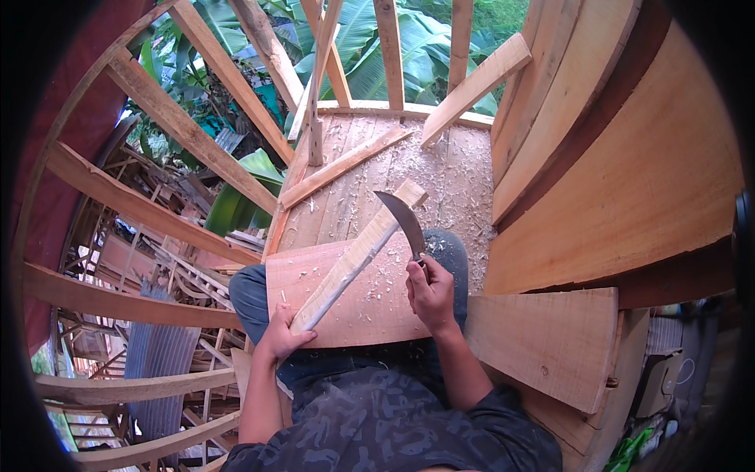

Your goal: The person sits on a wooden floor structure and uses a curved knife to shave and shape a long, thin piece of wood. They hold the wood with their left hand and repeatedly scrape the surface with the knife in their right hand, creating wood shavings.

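Observation:
My left hand (285, 334) is closed round the near end of a long pale wooden strip (354, 259), which slants away to the upper right over my lap. In my right hand (430, 295) is the handle of a curved knife (403, 219), a dark hooked blade with its tip pointing up and left. The blade is over the strip's far part; whether it touches the wood I cannot tell. Under the strip, a wide wooden board (377, 315) lies across my legs, sprinkled with shavings.
Wood shavings litter the plank floor (464, 169) ahead. A loose batten (346, 169) lies there, and another beam (478, 86) leans near the back edge. Slatted railing posts (189, 126) curve along the left. Large planks (629, 173) stand at the right, above a low board (550, 338).

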The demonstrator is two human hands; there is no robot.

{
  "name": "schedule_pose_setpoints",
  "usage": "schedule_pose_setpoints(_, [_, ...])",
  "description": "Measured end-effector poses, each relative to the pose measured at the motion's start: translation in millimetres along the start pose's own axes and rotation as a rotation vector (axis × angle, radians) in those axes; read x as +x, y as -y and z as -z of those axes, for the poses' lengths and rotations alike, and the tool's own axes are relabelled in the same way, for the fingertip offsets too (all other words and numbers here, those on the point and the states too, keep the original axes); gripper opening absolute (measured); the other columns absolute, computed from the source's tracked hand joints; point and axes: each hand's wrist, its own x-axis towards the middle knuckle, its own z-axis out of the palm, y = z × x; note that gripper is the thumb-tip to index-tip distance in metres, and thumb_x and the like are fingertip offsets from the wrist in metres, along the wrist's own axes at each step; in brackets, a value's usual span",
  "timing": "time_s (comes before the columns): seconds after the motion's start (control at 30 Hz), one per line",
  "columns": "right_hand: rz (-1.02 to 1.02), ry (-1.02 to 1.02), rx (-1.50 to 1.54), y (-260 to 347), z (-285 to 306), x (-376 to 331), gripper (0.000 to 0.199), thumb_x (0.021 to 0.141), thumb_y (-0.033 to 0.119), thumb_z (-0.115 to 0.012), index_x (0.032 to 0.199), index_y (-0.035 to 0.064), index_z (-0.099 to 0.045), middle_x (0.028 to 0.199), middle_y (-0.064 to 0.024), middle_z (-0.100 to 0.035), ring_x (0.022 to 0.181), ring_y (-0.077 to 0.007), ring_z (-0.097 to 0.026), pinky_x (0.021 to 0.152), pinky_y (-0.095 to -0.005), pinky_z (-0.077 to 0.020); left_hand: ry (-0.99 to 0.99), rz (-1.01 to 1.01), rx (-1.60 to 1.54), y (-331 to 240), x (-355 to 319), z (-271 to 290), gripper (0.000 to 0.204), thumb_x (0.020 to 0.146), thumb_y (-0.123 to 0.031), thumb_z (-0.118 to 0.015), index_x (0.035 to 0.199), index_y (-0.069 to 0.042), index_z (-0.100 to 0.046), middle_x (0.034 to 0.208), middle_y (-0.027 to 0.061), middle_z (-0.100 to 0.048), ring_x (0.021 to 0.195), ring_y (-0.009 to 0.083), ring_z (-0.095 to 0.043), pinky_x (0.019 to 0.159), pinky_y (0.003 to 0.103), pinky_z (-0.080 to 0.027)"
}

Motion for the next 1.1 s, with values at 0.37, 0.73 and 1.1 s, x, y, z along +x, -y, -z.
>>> schedule_pose_setpoints(0.37, [0.083,-0.146,0.12,-3.2,33.1,20.8,0.024,0.095,0.023,-0.053,0.081,0.004,-0.051,0.051,0.0026,-0.045,0.038,-0.005,-0.038,0.036,-0.0222,-0.0299,-0.008,0.011,-0.027,0.8,-2.6,-0.2,0.043,0.057,-0.041,-0.071,0.07,-0.003,-0.057,0.074,0.0124,-0.049,0.085,0.0257,-0.04,0.082,0.037,-0.034])
schedule_pose_setpoints(0.73, [-0.184,0.266,0.249,8.2,20.5,10.5,0.028,0.099,0.026,-0.043,0.087,0.0021,-0.051,0.049,0.0012,-0.04,0.033,-0.0055,-0.035,0.031,-0.0206,-0.0296,-0.033,0.027,0.008,6.3,-2.1,-6.4,0.048,0.053,-0.044,-0.072,0.075,-0.002,-0.062,0.075,0.0099,-0.046,0.087,0.0248,-0.038,0.08,0.036,-0.036])
schedule_pose_setpoints(1.1, [0.066,-0.002,-0.05,-5.9,3.3,-2.1,0.027,0.095,0.026,-0.054,0.08,0.0031,-0.052,0.051,0.0035,-0.044,0.039,-0.0027,-0.039,0.036,-0.02,-0.0284,-0.069,-0.021,0.009,7.4,-4.1,-8.9,0.049,0.052,-0.043,-0.073,0.074,-0.001,-0.062,0.072,0.0099,-0.04,0.085,0.0245,-0.036,0.076,0.035,-0.035])
